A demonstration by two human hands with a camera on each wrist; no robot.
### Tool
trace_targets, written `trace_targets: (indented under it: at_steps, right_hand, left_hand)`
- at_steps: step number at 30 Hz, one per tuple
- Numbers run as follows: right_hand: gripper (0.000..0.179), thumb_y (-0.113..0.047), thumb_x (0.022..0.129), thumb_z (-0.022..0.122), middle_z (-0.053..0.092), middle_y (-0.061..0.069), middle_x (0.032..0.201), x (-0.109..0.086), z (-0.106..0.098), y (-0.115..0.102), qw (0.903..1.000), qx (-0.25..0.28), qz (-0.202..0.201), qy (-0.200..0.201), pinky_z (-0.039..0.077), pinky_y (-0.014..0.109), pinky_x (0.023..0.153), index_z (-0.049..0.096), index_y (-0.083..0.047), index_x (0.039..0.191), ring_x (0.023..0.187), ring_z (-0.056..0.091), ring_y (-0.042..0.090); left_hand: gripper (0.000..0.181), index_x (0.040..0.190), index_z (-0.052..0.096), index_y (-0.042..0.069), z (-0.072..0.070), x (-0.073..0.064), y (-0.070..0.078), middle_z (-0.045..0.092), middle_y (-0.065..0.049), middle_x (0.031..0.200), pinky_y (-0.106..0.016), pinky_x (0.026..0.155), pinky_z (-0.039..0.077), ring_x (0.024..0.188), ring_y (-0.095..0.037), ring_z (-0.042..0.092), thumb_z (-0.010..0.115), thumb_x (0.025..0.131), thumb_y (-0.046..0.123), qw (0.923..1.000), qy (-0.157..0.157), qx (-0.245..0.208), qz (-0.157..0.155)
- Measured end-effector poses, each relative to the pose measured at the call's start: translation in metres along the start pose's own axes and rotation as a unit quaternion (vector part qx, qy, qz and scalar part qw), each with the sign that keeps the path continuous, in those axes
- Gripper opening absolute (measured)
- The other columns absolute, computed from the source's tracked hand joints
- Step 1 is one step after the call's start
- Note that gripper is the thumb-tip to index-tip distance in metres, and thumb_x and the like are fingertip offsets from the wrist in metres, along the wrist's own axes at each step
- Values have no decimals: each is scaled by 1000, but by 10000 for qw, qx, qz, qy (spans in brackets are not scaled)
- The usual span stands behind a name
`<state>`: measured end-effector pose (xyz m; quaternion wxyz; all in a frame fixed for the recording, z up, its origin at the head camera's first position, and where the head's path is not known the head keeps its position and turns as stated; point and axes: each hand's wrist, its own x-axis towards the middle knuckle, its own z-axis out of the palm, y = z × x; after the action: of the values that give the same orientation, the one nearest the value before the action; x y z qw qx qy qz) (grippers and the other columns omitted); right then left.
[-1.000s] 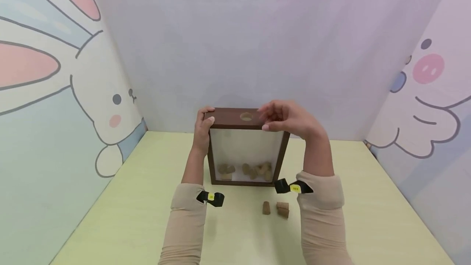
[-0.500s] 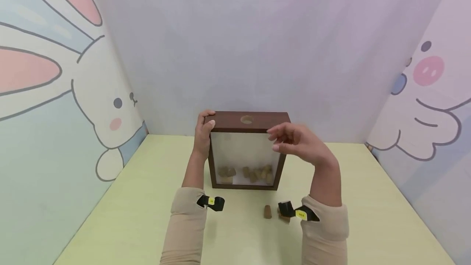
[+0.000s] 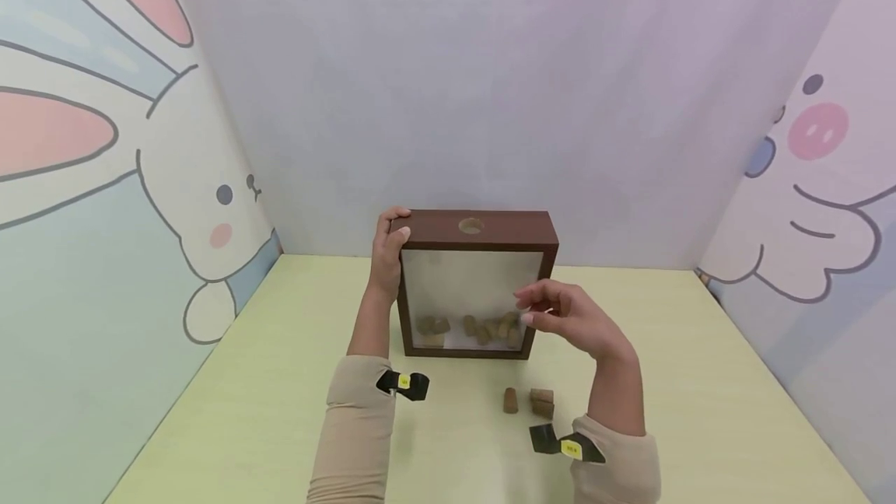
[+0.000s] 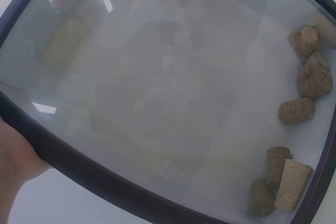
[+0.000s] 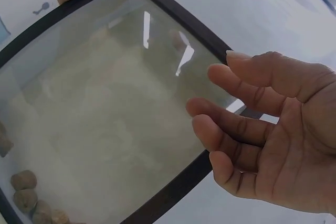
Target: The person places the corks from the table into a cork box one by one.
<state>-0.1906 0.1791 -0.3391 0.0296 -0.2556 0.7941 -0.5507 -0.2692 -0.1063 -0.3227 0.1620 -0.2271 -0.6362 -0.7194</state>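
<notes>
A dark brown shadow-box frame (image 3: pixel 514 229) with a clear front stands upright on the table, with a round hole (image 3: pixel 471 225) in its top. My left hand (image 3: pixel 387 259) grips its upper left corner, thumb at the front edge. Several corks (image 4: pixel 296 111) lie along the bottom inside, seen through the pane in the left wrist view. My right hand (image 3: pixel 577 321) is in front of the frame's lower right side, fingers loosely bent. Nothing lies between its fingers in the right wrist view. Below it on the table are one cork (image 3: pixel 510 400) and two corks side by side (image 3: pixel 542 403).
The pale yellow-green table (image 3: pixel 700 379) meets a plain light wall (image 3: pixel 448 84) behind the frame. Side walls carry a painted rabbit (image 3: pixel 189 201) on the left and a pink-nosed cartoon animal (image 3: pixel 815 193) on the right.
My right hand has come down from beside the hole at the top of the frame to its lower right front. My left hand keeps its grip on the corner.
</notes>
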Motion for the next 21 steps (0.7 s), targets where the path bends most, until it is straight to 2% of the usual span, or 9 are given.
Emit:
trace_targets:
  at_steps: [2,6,11,14,18,21]
  right_hand:
    - [32,-10,87,65,57,25,106,-4,2,5,10000,66,58,34,47,32,77,58,5,114,90,57,25]
    - [29,-11,87,64,58,21,104,-11,4,17,9996,120,259,81,47,32,78,60,1,112,90,58,25]
    - [34,-13,87,64,59,18,104,-18,7,34,9983,185,550,8,46,31,79,57,5,115,91,56,24]
    - [38,-12,88,63,59,16,105,-22,8,46,9970,376,668,-47,45,31,81,54,10,117,92,57,22]
    - [38,-13,89,62,61,13,103,-27,9,61,9954,505,807,-81,45,31,83,53,9,118,94,58,20]
    - [39,-16,89,62,61,13,103,-31,9,69,9941,501,955,-87,45,32,83,54,7,119,94,58,21]
  left_hand:
    - [40,121,40,-8,1,0,1,35,-10,132,-38,96,21,119,-19,30,38,88,15,10000,15,-45,5]
    - [35,117,41,-9,3,1,4,39,-13,126,-34,90,27,107,-17,37,37,89,11,9999,40,-130,7]
    - [34,116,40,-9,4,0,3,33,-21,131,-35,92,24,111,-17,34,36,89,12,10000,21,-66,-61]
    - [35,117,40,-8,-1,2,-7,31,-22,134,-37,94,22,115,-19,32,36,89,13,9999,13,-32,-108]
    - [34,118,42,-5,-7,7,-19,33,-18,133,-37,94,22,115,-19,33,37,89,11,9998,-26,-70,-161]
    - [34,119,46,-3,-10,10,-22,38,-13,130,-35,92,26,111,-18,37,38,89,12,9998,-58,-126,-125]
